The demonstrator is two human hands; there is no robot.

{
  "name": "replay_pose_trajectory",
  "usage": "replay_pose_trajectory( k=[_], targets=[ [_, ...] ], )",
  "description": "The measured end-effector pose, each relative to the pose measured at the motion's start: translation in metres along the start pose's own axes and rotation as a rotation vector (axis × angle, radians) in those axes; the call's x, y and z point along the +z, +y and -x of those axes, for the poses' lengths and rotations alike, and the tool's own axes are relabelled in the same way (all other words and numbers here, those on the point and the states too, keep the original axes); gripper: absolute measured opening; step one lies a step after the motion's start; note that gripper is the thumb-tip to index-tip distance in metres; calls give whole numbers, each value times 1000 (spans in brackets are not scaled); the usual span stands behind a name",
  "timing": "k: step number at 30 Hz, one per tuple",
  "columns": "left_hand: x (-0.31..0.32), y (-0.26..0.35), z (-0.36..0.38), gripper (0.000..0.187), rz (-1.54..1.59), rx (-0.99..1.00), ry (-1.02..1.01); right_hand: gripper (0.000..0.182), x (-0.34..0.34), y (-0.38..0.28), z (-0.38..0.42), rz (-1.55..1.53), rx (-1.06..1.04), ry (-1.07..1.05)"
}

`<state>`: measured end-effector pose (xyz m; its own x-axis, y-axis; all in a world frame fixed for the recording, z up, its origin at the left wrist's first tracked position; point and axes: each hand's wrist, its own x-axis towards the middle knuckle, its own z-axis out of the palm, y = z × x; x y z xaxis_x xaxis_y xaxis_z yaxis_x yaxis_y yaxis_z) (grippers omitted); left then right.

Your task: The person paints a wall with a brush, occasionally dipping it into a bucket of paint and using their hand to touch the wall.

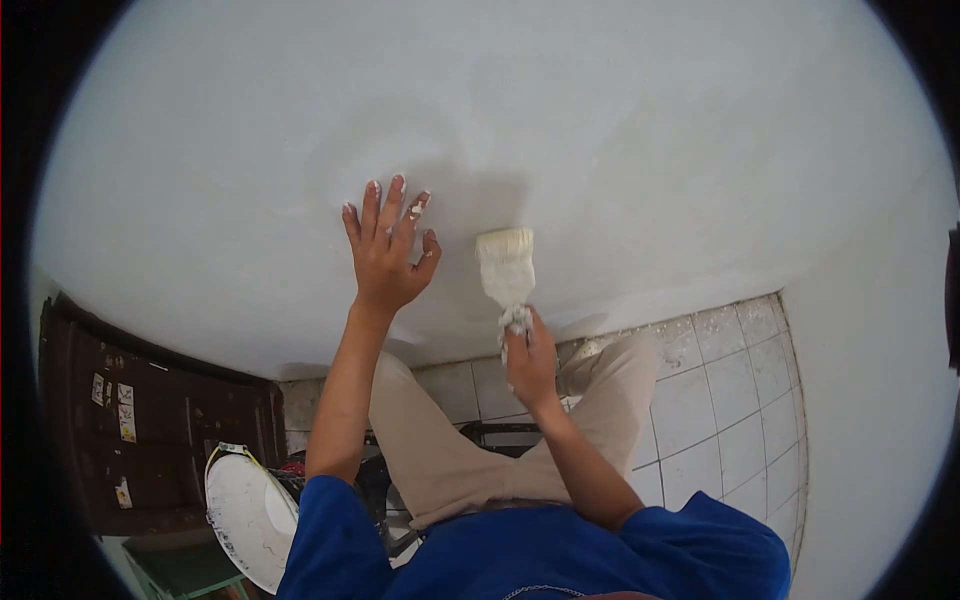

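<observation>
My right hand (530,365) grips a wide paintbrush (508,275) by its handle, bristles pointing up at the wall. Pale paint coats the brush, and a whitish, crumpled-looking lump covers the handle just above my fingers. The bristle tips overlap the white wall (640,180) in this view, with a shadow beside them. To the left, my left hand (388,255) is raised against the wall with its fingers spread and nothing in them. White paint marks its fingertips, with a larger blob on one finger.
A paint-smeared white bucket (240,520) stands low at the left, by my left arm. Behind it is a dark brown wooden door (165,430) with stickers. Paint-spotted floor tiles (700,400) run along the wall's foot. Another wall (870,380) meets it at the right.
</observation>
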<state>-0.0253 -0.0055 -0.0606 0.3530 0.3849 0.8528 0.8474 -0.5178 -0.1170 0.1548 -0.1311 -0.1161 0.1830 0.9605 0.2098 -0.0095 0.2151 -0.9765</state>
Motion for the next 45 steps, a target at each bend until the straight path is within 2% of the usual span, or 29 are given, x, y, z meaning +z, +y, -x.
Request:
replay_pose_trajectory(
  k=[3, 6, 9, 12, 15, 18, 21, 24, 27, 30, 33, 36, 39, 42, 45],
  targets=[
    [0, -2, -4, 49, 6, 15, 4, 9, 7, 46, -5, 155, -5, 70],
    [0, -3, -2, 50, -4, 33, -3, 17, -2, 49, 14, 124, 267, -7],
    [-3, -2, -2, 50, -6, 25, -20, 8, -7, 26, 18, -63, 184, 1],
    [0, 1, 1, 49, 3, 0, -20, 8, -4, 3, -2, 30, -68, -5],
    [-1, -1, -1, 47, 6, 11, -8, 13, 4, 31, -8, 128, 25, 0],
    [-3, -2, -1, 46, -3, 20, -25, 12, 1, 44, 13, -29, 319, -43],
    [-2, -4, -1, 45, -12, 19, -38, 8, -3, 28, 20, -173, 207, 3],
    [-2, 0, 2, 46, -4, 2, -40, 8, -1, -3, 2, -98, 2, -5],
    [0, -3, 0, 47, 1, 9, -27, 9, 8, 10, -12, -212, 236, -69],
    [-2, -5, 1, 48, -1, 34, -36, 8, 9, 39, 12, -255, 498, -81],
    [-3, -8, 2, 49, -5, 39, -57, 7, 1, 30, 26, -292, 482, -55],
    [-1, -4, 6, 49, -1, 13, -42, 11, -4, 13, 14, -142, 67, -38],
    [1, -3, 4, 48, -14, 4, -22, 11, -3, -15, -13, -330, 252, -68],
    [0, -7, 5, 49, 5, 17, -24, 7, 1, 30, -3, -318, 325, -47],
    [-6, -5, 9, 50, 9, 12, -72, 8, -23, 46, 31, -405, 555, -51]
  ],
)
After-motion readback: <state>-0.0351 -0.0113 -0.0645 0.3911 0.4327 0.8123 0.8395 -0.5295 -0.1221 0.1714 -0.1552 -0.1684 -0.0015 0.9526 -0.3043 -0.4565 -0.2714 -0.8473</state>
